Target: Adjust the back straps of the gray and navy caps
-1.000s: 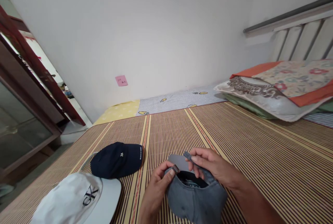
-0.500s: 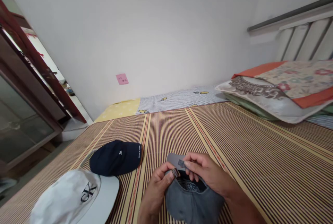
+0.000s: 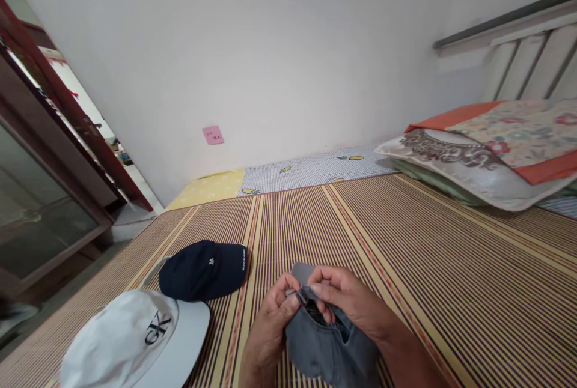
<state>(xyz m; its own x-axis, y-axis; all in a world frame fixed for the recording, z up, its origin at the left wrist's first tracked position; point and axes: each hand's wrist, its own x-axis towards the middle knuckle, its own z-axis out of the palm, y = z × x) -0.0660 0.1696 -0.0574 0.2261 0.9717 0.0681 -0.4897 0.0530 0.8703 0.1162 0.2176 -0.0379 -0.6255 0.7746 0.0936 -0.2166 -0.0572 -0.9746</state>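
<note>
A grey baseball cap (image 3: 331,346) lies low in the middle, its rear opening facing up and its brim pointing away. My left hand (image 3: 273,322) pinches the metal buckle (image 3: 303,296) on one side of that opening, thumb and forefinger closed. Between the thumb and fingers of my right hand (image 3: 345,298) is the end of the cap's fabric strap (image 3: 309,292). Strap end and buckle meet; whether the strap runs through the buckle I cannot tell. To the left are a navy cap (image 3: 198,274) and a white cap (image 3: 119,334) with black letters.
A striped bamboo mat (image 3: 406,238) covers the bed. Folded bedding and a pillow (image 3: 478,160) lie at the far right, below a radiator (image 3: 532,63). A pink note (image 3: 213,134) is on the wall (image 3: 288,57). A glass-fronted cabinet (image 3: 40,214) stands at left.
My right hand has brought the strap end left to the buckle, closing the gap between them. The view has shifted slightly.
</note>
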